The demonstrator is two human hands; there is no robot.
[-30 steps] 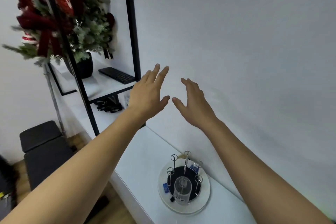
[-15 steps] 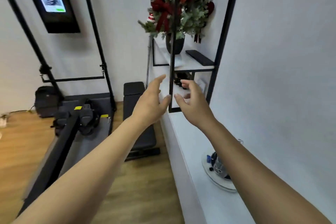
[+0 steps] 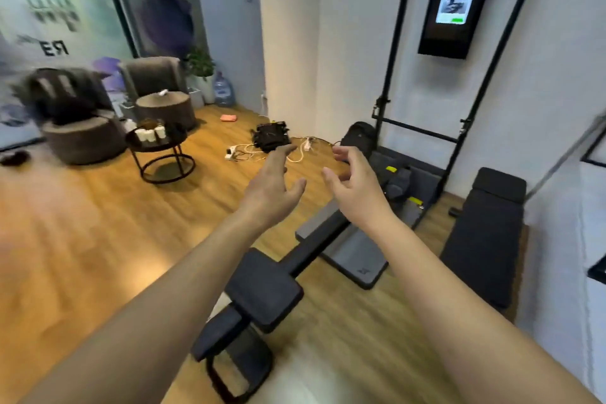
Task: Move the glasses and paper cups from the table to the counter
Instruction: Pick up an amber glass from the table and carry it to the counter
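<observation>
A small round black table [image 3: 157, 144] stands across the room at the left, and several white paper cups [image 3: 150, 134] sit on it with some dark items beside them. Any glasses there are too small and blurred to tell. My left hand [image 3: 273, 185] and my right hand [image 3: 355, 188] are stretched out in front of me over the floor, far from the table. Both are empty with the fingers apart. The white counter [image 3: 593, 193] shows only as a strip at the far right edge.
A black rowing machine [image 3: 295, 272] and a dark bench [image 3: 485, 236] lie on the wooden floor just ahead. Cables and a black box [image 3: 272, 138] clutter the floor beyond my hands. Grey armchairs [image 3: 82, 128] stand behind the table. A black rack with a screen [image 3: 455, 0] lines the right wall.
The view has swung left, away from the counter and the shelf with the red plant, toward the room and the round table. Both hands stay open and empty.
</observation>
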